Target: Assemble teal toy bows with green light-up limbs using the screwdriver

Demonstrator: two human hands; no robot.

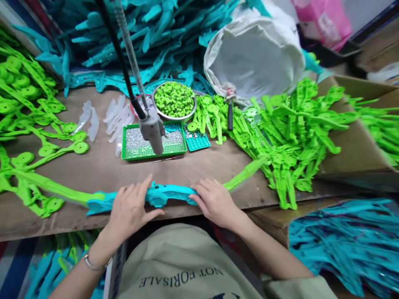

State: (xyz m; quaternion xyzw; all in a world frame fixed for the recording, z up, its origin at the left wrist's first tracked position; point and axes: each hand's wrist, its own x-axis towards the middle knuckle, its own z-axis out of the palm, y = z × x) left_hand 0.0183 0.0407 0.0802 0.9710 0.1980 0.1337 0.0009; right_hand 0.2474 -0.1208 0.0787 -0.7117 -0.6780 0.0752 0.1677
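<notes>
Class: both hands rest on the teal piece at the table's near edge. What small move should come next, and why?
Probably the right hand reaches for the hanging screwdriver: the teal piece lies flat under the left hand, with the screw tray just behind.

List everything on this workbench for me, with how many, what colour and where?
Teal plastic piece: one, front edge, under both hands.
Green plastic pieces: many, piled right; more far left.
Teal plastic pieces: heap, back.
Green tray of screws: one, centre.
Hanging screwdriver: one, grey, over the tray.
Bowl of green caps: one, metal, behind the tray.
Small teal tray: one, beside the green tray.
White sack: one, back right.
Left hand: resting on the piece.
Right hand: resting on the piece.
</notes>
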